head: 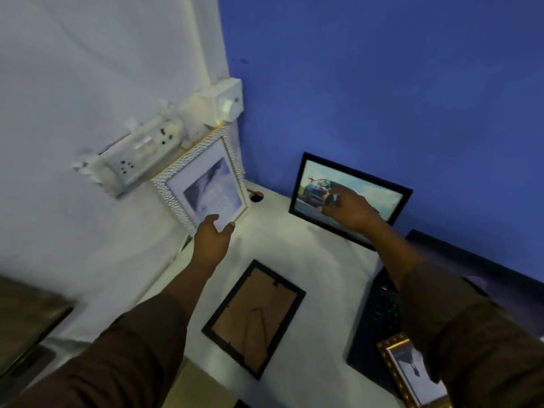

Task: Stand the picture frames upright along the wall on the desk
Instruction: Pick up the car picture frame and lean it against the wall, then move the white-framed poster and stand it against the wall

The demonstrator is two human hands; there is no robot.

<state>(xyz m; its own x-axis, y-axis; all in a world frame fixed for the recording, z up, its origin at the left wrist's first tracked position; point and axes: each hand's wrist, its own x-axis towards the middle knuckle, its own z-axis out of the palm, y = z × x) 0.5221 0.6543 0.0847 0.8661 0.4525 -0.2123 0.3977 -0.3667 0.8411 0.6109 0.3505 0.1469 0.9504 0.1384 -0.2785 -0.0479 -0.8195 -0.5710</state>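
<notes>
A white textured frame (203, 181) stands upright against the white wall in the desk's corner. My left hand (212, 234) grips its lower edge between thumb and fingers. A black frame with a car picture (368, 198) leans upright against the blue wall. In front of that picture my right hand (346, 208) hovers, fingers loosely curled, holding nothing that I can see. Another black frame (253, 318) lies face down on the white desk (318, 260), its brown backing and stand showing. A gold frame (412, 375) lies at the lower right, partly under my right sleeve.
Socket boxes (141, 154) jut from the white wall just above the white frame. A black keyboard (379, 316) lies at the right beside a dark screen (471, 266) against the blue wall. A cable hole (256, 197) sits in the desk corner.
</notes>
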